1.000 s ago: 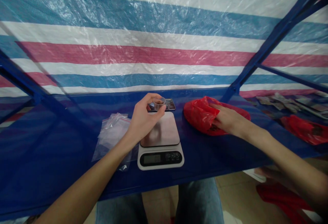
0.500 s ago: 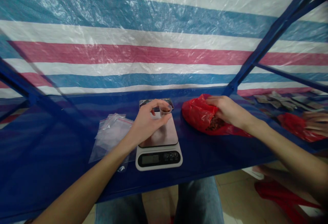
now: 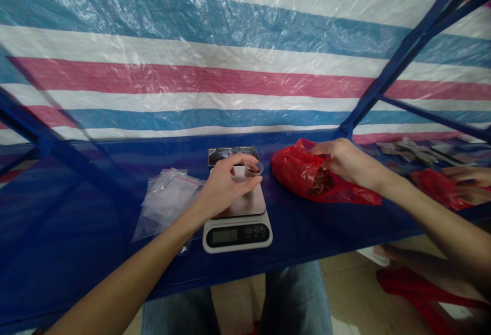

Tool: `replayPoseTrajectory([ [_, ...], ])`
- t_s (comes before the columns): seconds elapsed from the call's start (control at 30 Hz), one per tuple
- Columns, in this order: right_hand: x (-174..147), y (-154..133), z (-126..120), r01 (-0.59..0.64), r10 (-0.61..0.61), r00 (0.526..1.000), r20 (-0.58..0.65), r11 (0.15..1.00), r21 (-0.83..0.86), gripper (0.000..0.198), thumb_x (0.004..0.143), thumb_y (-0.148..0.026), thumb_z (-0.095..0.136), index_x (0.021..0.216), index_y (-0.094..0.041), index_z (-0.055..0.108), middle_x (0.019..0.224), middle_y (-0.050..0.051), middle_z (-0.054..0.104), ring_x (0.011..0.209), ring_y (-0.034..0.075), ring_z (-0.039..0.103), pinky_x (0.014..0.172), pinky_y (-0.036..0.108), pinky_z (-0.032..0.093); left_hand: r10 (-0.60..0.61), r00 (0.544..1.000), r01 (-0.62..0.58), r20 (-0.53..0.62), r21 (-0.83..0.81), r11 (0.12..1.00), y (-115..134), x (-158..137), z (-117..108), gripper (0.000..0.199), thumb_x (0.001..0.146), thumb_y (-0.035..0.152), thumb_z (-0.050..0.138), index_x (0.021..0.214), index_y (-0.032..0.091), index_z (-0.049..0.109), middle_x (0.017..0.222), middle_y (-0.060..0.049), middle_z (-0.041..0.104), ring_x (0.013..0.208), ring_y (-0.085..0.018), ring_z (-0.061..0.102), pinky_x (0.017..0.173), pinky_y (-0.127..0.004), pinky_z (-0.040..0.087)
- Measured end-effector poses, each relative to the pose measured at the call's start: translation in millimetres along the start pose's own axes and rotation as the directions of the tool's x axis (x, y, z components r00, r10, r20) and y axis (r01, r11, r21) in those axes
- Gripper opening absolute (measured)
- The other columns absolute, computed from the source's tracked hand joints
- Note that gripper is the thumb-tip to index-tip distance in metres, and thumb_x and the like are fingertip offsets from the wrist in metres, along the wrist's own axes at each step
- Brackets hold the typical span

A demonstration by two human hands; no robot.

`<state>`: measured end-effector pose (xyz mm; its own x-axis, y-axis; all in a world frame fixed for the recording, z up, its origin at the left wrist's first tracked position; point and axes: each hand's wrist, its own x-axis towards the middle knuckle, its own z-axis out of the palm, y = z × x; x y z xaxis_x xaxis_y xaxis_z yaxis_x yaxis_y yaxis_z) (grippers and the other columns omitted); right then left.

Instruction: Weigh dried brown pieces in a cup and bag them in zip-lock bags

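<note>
Between the thumb and fingers of my left hand (image 3: 233,179) is a small clear plastic cup (image 3: 253,170) with some brown granules in it. The cup is over the metal plate of a white kitchen scale (image 3: 238,238), tilted a little to the right; its display appears to read 0.0. On the right, my right hand (image 3: 341,158) has its fingers closed at the upper edge of a red plastic bag (image 3: 291,169). Reddish-brown granules (image 3: 321,182) show in the bag's open mouth. My right fingertips are partly hidden by the bag's folds.
Clear zip bags (image 3: 166,202) lie left of the scale, partly under my left forearm. A dark phone-like object (image 3: 218,156) lies behind it. At far right, another person's hand (image 3: 473,181) touches a red bag (image 3: 437,186). Blue frame bars (image 3: 383,82) slant up at the sides.
My left hand has shifted slightly right with the cup, which tips more to the right. My right hand has risen slightly at the bag's mouth, and more granules show.
</note>
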<state>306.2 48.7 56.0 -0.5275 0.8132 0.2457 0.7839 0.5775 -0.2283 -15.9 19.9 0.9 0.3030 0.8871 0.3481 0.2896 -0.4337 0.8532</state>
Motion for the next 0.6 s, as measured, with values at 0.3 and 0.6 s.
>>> replayPoseTrajectory([
  [0.3,12.5,-45.5,-58.5,0.088,-0.086,0.972,-0.217,0.996,-0.003,0.028,0.094,-0.041,0.070,0.102,-0.019,0.085,0.093,0.010,0.085,0.072,0.023,0.078,0.071,0.034,0.060,-0.007,1.000,0.008,0.024,-0.016,1.000,4.7,-1.8,1.2,0.018,0.081,0.022,0.078,0.099,0.024,0.075,0.111,0.001,0.081,0.103,-0.020,0.071,0.077,-0.033,0.043],
  [0.6,71.1,-111.2,-2.3,0.374,-0.388,0.905,0.173,0.921,0.112,0.012,0.095,-0.016,0.073,0.096,-0.022,0.083,0.093,0.003,0.083,0.082,0.018,0.077,0.077,0.029,0.052,-0.008,1.000,0.008,-0.003,-0.013,1.000,-0.4,-0.6,3.6,0.020,0.078,0.025,0.081,0.096,0.022,0.073,0.102,0.001,0.080,0.092,-0.020,0.070,0.072,-0.030,0.043],
])
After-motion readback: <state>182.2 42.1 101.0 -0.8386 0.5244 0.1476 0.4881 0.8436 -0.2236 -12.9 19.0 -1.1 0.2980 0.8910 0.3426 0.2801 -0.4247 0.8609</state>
